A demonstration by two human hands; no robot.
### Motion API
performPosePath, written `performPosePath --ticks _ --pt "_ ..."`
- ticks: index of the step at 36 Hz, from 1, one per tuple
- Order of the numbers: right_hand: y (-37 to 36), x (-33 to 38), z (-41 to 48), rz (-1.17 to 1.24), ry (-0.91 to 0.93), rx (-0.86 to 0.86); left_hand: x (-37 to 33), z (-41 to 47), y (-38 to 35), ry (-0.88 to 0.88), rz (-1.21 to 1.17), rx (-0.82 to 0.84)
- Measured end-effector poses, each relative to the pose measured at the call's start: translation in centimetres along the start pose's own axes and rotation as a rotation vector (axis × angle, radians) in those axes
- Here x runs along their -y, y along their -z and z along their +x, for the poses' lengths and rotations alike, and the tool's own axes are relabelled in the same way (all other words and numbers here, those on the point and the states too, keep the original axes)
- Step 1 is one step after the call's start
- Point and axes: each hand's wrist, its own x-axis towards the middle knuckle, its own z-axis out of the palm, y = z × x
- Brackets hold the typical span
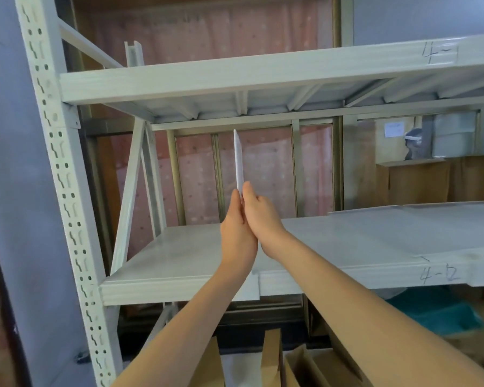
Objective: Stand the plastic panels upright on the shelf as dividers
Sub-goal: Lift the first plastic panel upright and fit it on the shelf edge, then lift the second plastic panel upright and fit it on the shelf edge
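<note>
Step in hand: panel (238, 160) was being stood up edge-on over the shelf (179, 263), so this was judged to be the placing stage for this divider, not the pickup.

Panel position: it was seen almost perfectly edge-on, a thin white sliver running up from between the palms toward the underside of the upper shelf (235, 76). Top edge looked close to that underside; whether it touched couldn't be told tbh.

Bottom edge: hidden behind the hands and wrists, so whether it was already seated on the shelf surface couldn't be made out.

Left hand (236, 241): pressed flat against the panel's left face, fingers pointed up, no curl around the edge.

Right hand (260, 219): pressed flat against the right face the same way, so the panel was sandwiched palm to palm, kind of a prayer pose.

Tilt: top was leaned slightly left of the bottom, so not dead upright yet.

Next move (a guess): the panel would need to be squared to vertical and held between the two shelves before the palms could be eased off, otherwise it'd probably flop over.

Other panels: some pale flat sheets (403, 219) were lying on the right part of the shelf, well apart from the hands, maybe more dividers waiting.
</note>
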Motion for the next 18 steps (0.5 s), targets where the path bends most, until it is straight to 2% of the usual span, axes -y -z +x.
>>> performPosePath --ticks 5,9,12,14,18 --pt "2.6 -0.5 -0.2 0.063 -0.040 0.072 -1.5 -1.2 -2.3 0.043 -0.177 -0.024" --pt "5.0 -1.6 -0.7 0.068 -0.045 0.101 -2.1 -2.2 -4.6 -0.007 0.031 0.072" --pt "7.9 -2.8 -1.1 0.028 -0.047 0.084 -2.3 -3.3 -6.9 -0.063 0.297 0.083" --pt "10.0 -3.5 -1.2 -0.018 -0.078 0.066 -2.0 -3.6 -8.8 -0.053 0.330 0.093" --pt "15.9 -5.8 -1.2 -0.016 -0.136 0.013 -2.6 -4.9 -15.1 0.025 0.242 0.208"
